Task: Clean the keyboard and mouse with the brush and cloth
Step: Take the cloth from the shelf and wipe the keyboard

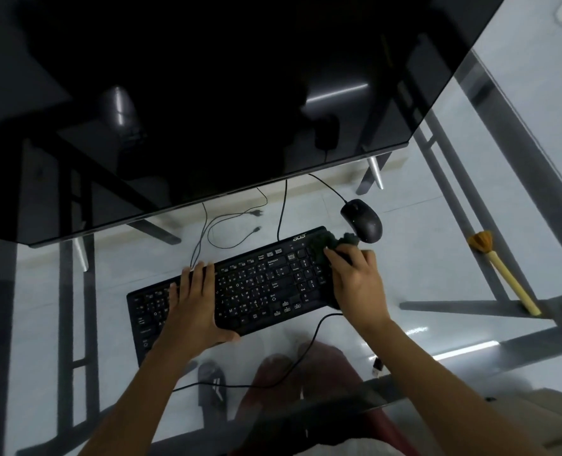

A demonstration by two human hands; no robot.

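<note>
Legible marking: "acer", in pale letters on the top bezel of the black keyboard [256,287], toward its far right corner, just left of the dark cloth [330,242]. Key legends present in white across the keyboard, with words such as "Backspace", "Enter" and "Shift" only partly discernible on the larger keys right of centre; remaining legends too small and blurred for reading. No readable text on the mouse [362,220] at the far side of the glass desk [437,258], nor on the monitor [207,110].
</note>
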